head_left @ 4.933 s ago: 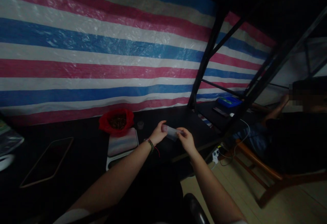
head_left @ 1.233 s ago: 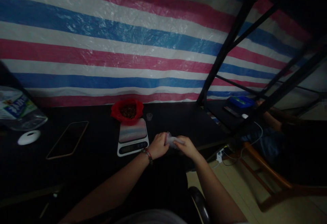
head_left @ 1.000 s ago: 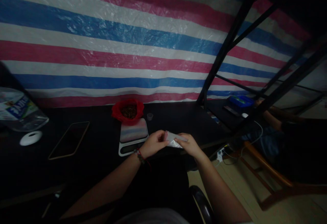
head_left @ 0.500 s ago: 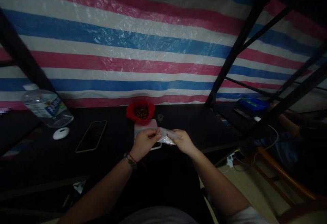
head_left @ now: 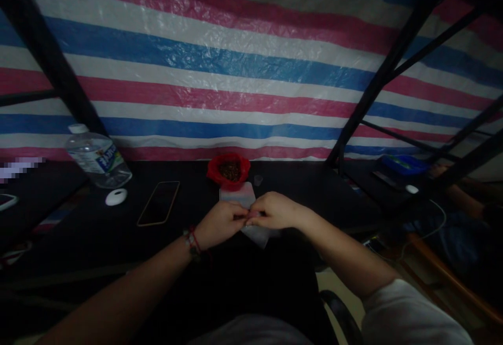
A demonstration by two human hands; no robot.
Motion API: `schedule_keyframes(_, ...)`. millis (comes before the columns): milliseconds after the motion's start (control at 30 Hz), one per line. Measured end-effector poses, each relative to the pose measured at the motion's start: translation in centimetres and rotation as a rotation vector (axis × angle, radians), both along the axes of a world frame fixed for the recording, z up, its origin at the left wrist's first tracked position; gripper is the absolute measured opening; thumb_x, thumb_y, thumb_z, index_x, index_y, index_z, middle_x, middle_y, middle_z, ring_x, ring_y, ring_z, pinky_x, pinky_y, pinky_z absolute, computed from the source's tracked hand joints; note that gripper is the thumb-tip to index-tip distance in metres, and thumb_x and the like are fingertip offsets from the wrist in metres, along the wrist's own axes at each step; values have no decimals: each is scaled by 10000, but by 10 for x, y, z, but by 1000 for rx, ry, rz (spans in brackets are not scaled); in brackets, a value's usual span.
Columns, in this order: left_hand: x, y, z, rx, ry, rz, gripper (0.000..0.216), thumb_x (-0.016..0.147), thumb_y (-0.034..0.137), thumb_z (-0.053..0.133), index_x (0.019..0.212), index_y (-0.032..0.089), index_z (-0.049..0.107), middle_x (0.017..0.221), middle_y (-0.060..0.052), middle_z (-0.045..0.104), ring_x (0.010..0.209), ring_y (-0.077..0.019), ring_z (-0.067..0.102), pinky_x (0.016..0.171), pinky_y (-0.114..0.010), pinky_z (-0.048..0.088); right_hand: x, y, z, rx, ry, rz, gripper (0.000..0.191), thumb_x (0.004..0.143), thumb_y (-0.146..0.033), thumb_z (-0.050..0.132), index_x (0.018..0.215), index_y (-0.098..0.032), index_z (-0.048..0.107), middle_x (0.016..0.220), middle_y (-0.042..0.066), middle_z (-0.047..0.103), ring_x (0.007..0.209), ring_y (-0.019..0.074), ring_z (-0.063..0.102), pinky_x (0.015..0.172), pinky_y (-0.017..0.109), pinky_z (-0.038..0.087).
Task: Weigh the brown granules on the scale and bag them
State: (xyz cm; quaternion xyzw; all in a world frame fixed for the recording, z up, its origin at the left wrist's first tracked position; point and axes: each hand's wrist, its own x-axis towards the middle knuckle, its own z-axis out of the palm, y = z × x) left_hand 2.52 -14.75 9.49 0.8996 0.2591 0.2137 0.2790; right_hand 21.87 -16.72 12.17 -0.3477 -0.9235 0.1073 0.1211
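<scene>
My left hand (head_left: 220, 223) and my right hand (head_left: 273, 211) meet over the near edge of the dark table, fingertips pinched together on the top of a small clear plastic bag (head_left: 257, 235) that hangs below them. A beaded bracelet with a red cord circles my left wrist. Just behind the hands lies a small white scale (head_left: 237, 195), partly hidden by them. Behind the scale stands a red bag (head_left: 228, 169) holding dark brown bits, with a tiny clear cup (head_left: 258, 180) to its right.
A phone (head_left: 159, 203) lies flat left of the scale, a white round object (head_left: 116, 196) and a water bottle (head_left: 98, 157) farther left. Black frame posts rise on both sides. A blue tray (head_left: 404, 165) sits at the right, where another person's arm (head_left: 458, 194) shows.
My hands have come together, and the bag that was stretched between them now hangs from both pinches. The view has swung left, bringing the bottle further in.
</scene>
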Motion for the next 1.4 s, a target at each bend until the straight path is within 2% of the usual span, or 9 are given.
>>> schedule_keyframes(167, -9, -4, 6, -77, 32, -19, 255, 832, 334, 538, 744, 164, 706, 657, 1, 620, 604, -101, 535, 560, -190, 349, -2, -6, 1, 72, -30, 117, 289, 894, -292, 463, 694, -163, 625, 632, 13, 605, 585, 110, 512, 566, 225, 317)
schedule_keyframes(300, -16, -10, 10, -146, 97, -46, 273, 826, 371, 533, 761, 162, 697, 595, 23, 594, 533, -89, 506, 490, -185, 294, -1, -12, 2, 85, -13, 107, 328, 903, -308, 451, 649, -163, 599, 586, 11, 573, 565, 111, 493, 566, 232, 313)
schedule_keyframes(533, -20, -27, 27, 52, 123, -50, 263, 846, 333, 524, 693, 186, 679, 644, -4, 619, 608, -119, 548, 573, -211, 343, 2, -25, -1, 58, 26, 62, 331, 926, -334, 416, 719, -161, 608, 637, 16, 586, 593, 114, 507, 571, 230, 322)
schedule_keyframes(733, -19, -33, 21, 11, 129, -62, 290, 850, 365, 518, 693, 170, 665, 613, 10, 601, 560, -99, 526, 533, -198, 324, -1, -35, -1, 66, 34, 53, 332, 935, -314, 396, 738, -160, 615, 648, 24, 593, 610, 125, 523, 591, 237, 350)
schedule_keyframes(867, -14, -32, 18, 25, 78, -49, 282, 879, 331, 472, 766, 179, 681, 666, 1, 633, 619, -107, 554, 574, -198, 341, -2, -32, -2, 59, 36, 30, 311, 938, -299, 392, 778, -161, 620, 696, 27, 610, 641, 126, 538, 605, 233, 366)
schedule_keyframes(1100, -9, -21, 27, 91, 123, -46, 266, 881, 305, 485, 762, 188, 692, 652, 8, 640, 599, -106, 557, 569, -206, 327, 7, -22, -10, 118, 186, 26, 360, 944, -336, 351, 830, -161, 645, 744, 48, 637, 709, 148, 571, 689, 260, 415)
schedule_keyframes(1200, -2, -13, 28, 89, 86, -9, 255, 876, 296, 487, 785, 187, 698, 669, 10, 652, 606, -107, 566, 570, -203, 333, 14, -18, -20, 70, 321, -60, 296, 897, -389, 455, 852, -169, 647, 782, 42, 645, 718, 149, 575, 674, 255, 422)
schedule_keyframes(1333, 10, 13, 23, 83, 33, 100, 290, 858, 367, 502, 792, 156, 690, 647, 6, 640, 572, -111, 547, 547, -202, 344, 35, -4, -39, 30, 509, -305, 303, 822, -424, 561, 685, -160, 622, 639, 7, 583, 582, 121, 510, 557, 229, 380)
schedule_keyframes(1400, 11, 38, 18, 62, -69, 143, 329, 834, 414, 527, 998, 161, 658, 830, -13, 684, 672, -126, 588, 600, -203, 391, 53, 10, -49, -4, 678, -469, 320, 816, -436, 558, 678, -154, 618, 616, 4, 574, 562, 117, 499, 533, 225, 368)
